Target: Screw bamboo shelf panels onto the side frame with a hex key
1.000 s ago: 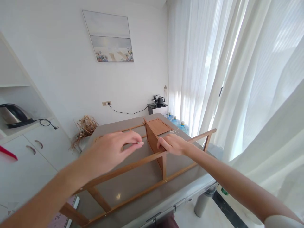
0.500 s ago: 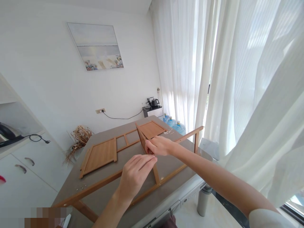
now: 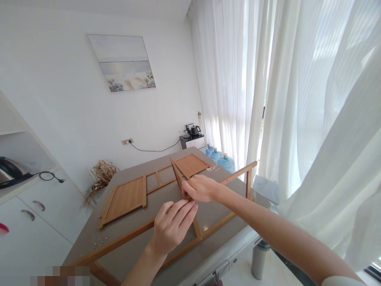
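Observation:
A thin wooden panel [image 3: 176,174] is tilted up on edge above the table, its near end in my right hand [image 3: 202,188]. That hand's fingers are closed around the end. Just below, my left hand [image 3: 173,225] has its fingers bent and pressed together against the same end. Whatever they pinch is hidden behind them. Beneath both hands lies a long wooden frame [image 3: 119,241] with rails and crossbars. A short crossbar [image 3: 196,227] shows right of my left fingers.
The grey table [image 3: 125,258] also carries a framed wooden panel [image 3: 126,197] at left, another panel [image 3: 190,165] at the back and a ladder-like wooden piece [image 3: 157,180]. Small hardware bits [image 3: 99,240] lie near the left edge. White curtains [image 3: 232,79] hang at right.
The view has shifted slightly, so the scene sits a little lower. My left hand has come a little closer under my right hand; the right keeps its grip on the panel.

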Demonstrator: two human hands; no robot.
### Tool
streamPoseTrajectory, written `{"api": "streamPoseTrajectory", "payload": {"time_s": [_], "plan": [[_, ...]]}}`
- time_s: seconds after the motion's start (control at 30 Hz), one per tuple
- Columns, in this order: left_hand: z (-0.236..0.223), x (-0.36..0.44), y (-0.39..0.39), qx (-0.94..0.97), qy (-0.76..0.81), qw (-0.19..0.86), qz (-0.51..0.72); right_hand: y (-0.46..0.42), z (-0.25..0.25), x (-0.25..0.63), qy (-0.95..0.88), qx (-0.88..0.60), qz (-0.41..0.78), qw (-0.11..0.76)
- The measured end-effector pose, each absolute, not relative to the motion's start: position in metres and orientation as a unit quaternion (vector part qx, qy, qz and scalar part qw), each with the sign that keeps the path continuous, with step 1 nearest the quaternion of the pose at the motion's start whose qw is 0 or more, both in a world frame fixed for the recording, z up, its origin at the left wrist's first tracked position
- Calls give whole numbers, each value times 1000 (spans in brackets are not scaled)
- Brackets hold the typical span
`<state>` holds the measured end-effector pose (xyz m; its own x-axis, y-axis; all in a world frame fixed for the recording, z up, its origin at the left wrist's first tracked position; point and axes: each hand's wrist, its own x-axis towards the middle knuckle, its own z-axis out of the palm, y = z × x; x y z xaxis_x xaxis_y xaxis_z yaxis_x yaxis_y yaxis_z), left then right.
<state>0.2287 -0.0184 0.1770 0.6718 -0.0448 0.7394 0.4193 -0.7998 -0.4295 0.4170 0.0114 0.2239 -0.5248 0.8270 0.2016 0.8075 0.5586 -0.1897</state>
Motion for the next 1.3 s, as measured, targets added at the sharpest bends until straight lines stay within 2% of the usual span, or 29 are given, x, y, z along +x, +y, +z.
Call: {"api": "streamPoseTrajectory", "payload": {"time_s": [0.47, 0.67, 0.9, 1.1, 1.3], "plan": [[177, 229, -20, -862, -169, 282, -386, 13, 222, 418, -876, -465, 21, 124], [181, 238, -24, -858, -282, 160, -398, 14, 220, 417, -872, -476, -13, 117], [196, 242, -26, -846, -417, -12, -333, 15, 219, 417, -869, -481, -42, 108], [200, 241, -26, -839, -432, -63, -325, 16, 220, 418, -885, -448, -62, 108], [202, 243, -28, -832, -431, -61, -344, 13, 222, 417, -885, -449, -74, 103]]}}
